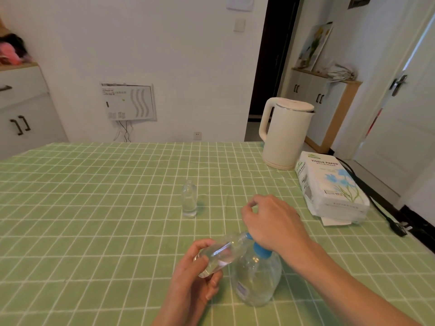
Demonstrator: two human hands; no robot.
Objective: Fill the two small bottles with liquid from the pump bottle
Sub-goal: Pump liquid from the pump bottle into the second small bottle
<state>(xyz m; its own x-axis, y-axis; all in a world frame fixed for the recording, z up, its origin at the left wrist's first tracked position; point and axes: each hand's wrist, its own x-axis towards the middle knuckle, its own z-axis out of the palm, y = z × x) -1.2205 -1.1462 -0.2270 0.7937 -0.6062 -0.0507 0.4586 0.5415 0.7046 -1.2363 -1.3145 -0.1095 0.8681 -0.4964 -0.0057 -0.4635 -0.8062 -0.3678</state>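
A clear pump bottle point(256, 278) with a blue pump collar stands near the table's front edge. My right hand point(273, 222) lies on top of its pump head, fingers curled, hiding the nozzle. My left hand point(197, 281) holds a small clear bottle point(219, 255) tilted on its side, its mouth up against the blue pump. A second small clear bottle point(189, 200) stands upright and uncapped further back, apart from both hands.
A green checked cloth point(94, 208) covers the table. A cream electric kettle point(286, 132) and a tissue paper pack point(329, 184) sit at the right, with a black power cord point(386, 215) along the right edge.
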